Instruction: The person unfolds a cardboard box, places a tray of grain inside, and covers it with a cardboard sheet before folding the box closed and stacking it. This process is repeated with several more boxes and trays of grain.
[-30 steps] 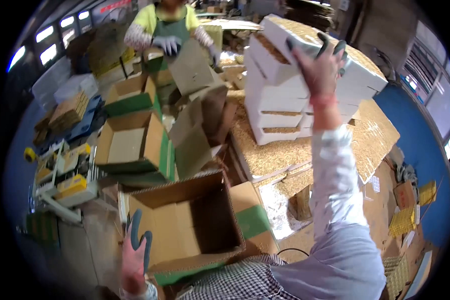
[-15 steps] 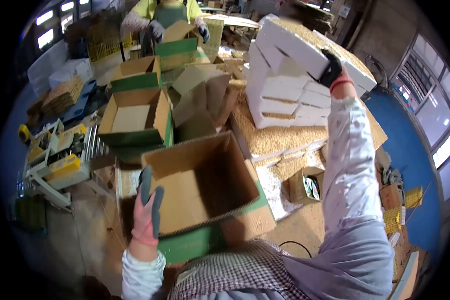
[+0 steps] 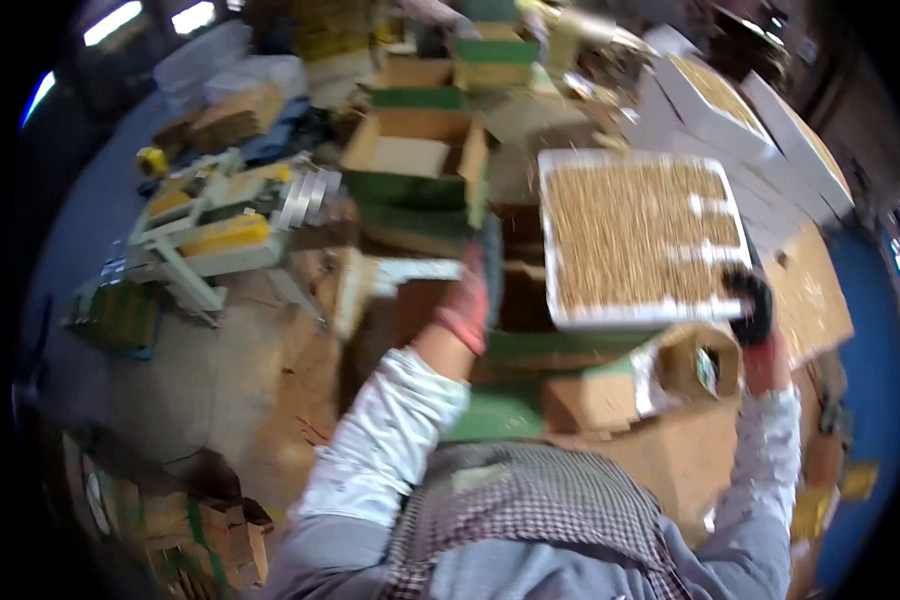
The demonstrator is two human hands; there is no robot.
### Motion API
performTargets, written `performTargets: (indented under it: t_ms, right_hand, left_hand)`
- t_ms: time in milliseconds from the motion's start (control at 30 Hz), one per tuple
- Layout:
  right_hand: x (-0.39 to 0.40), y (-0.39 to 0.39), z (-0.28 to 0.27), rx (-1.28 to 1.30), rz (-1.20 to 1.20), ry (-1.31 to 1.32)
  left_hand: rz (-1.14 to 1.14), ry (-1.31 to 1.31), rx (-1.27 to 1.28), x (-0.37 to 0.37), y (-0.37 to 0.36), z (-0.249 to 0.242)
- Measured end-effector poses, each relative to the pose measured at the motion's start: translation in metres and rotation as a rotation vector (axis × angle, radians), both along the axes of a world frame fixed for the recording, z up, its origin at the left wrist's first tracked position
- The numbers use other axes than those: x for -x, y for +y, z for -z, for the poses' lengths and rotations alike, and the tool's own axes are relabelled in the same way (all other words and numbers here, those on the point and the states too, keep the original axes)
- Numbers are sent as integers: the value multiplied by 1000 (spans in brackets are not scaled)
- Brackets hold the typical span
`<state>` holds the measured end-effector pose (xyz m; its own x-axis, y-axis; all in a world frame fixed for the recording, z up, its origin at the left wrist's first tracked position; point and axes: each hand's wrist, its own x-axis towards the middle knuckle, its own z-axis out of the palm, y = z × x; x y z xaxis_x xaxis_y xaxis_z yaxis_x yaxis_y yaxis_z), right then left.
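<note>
My right hand (image 3: pixel 755 310), in a dark-palmed glove with a red cuff, grips the right edge of a white foam tray (image 3: pixel 570 322). The tray is filled with tan, straw-coloured pieces too blurred to name. It is held over an open brown and green cardboard box (image 3: pixel 530 345) and covers much of its opening. At the box's left side is my left hand (image 3: pixel 470 290), in a pink and grey glove, blurred, its fingers stretched forward and away from the tray.
More open boxes (image 3: pixel 410 190) stand in a row ahead, with a person at the far end. Stacked white foam trays (image 3: pixel 710 130) rise at right. A small carton (image 3: pixel 695 365) sits beside the near box. A machine with yellow parts (image 3: pixel 225 235) is at left.
My right hand has brought a foam tray from the stack down and left over the box. My left hand remains by the box's left side. The view has turned left.
</note>
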<state>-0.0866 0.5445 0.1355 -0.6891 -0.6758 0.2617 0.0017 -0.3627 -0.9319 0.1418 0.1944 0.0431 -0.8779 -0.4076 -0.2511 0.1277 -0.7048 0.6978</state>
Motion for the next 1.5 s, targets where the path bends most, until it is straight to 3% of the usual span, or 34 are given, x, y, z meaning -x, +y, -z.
performTargets:
  t_ms: [33,67,133,200,233,267,333,400,467,533,600,633,667,733,767,800,833,867,900,933,967,1000,1033,1067,1100,1133,1167,1233,1333,1367,1400,1433,1467,1500]
  right_hand:
    - [-26,-23,-21,-161,-68,94]
    - [-26,-23,-6,-168,-32,-26]
    - [-56,-53,-20,-312,-11,-82]
    - [-58,-69,-20,-480,-97,-83]
    - [-62,-69,-29,-460,-112,-80]
    - [-80,-86,-48,-526,-126,-104]
    - [-78,-99,-71,-792,-207,-69]
    - [-45,-97,-58,-979,-330,118]
    - [-44,-100,-39,-773,-415,323]
    - [-49,-115,-32,-953,-304,318]
    - [-64,-135,-30,-1422,-57,301]
    - [-61,-144,-24,-1420,-24,256]
    - [-54,-151,-10,-1545,-117,620]
    - [-38,-157,20,-1732,-367,1359]
    - [-42,-168,27,-1789,-462,1392]
    - [-51,-167,35,-1809,-516,1467]
    - [-36,-190,91,-1677,-609,1359]
    - [-22,-211,146,-1553,-705,1241]
    - [-39,-186,95,-1539,-571,1103]
    - [-69,-167,29,-1503,-442,971]
    - [-71,-172,11,-1590,-378,1351]
    - [-62,-167,22,-1380,-187,1383]
    - [-68,-130,-24,-1250,85,1302]
    - [-56,-91,-19,-909,485,1306]
    - [-44,-50,-24,-837,685,1214]
    - [-16,-7,-6,-827,698,1030]
    - [-3,34,-7,-1187,662,687]
    - [45,105,55,-1558,705,410]
    - [67,154,173,-1868,523,376]
    - [69,158,191,-2076,308,343]
    - [79,164,214,-2129,297,279]
    - [58,144,159,-2067,382,322]
    - [55,147,146,-1991,361,505]
    - [68,170,181,-1795,624,661]
  left_hand:
    - [-77,-1,143,-9,11,-23]
    - [-90,-32,43,8,-6,37]
    - [17,413,-232,22,4,48]
    - [-36,262,-77,3,3,3]
    - [-171,197,309,14,9,13]
    - [-171,200,314,16,0,22]
    - [-229,52,736,9,-8,16]
    - [-43,88,653,9,-16,19]
    - [93,137,334,9,-13,25]
    - [77,73,703,-8,-4,-25]
    - [7,245,650,1,-34,-23]
    - [-122,249,451,18,-50,-39]
    - [-159,294,504,29,-51,-71]
    - [-92,222,851,74,-51,-115]
    - [8,100,1052,104,-55,-131]
    - [97,360,1654,173,-116,-95]
    - [217,-33,1580,206,-83,-120]
    - [261,-57,1837,241,-76,-109]
    - [545,-502,2089,254,-52,-120]
    - [807,-584,2217,285,-62,-94]
    - [1018,-644,2360,299,-61,-81]
    - [1094,-777,2450,298,-46,-78]
    - [1184,-866,2455,306,-49,-62]
    - [1391,-1048,2370,303,-28,-68]
    - [1311,-758,2384,300,-46,-46]
    - [1108,-910,2457,318,-78,1]
    - [1037,-918,2426,310,-67,-9]
    - [952,-898,2445,300,-61,-18]
    - [857,-954,2438,286,-54,-49]
    - [791,-761,2433,275,-50,-57]
    - [790,-406,2642,262,-43,-69]
    - [843,-136,2830,262,-52,-70]
    - [929,-71,2936,263,-51,-74]
    - [903,105,3019,262,-55,-69]
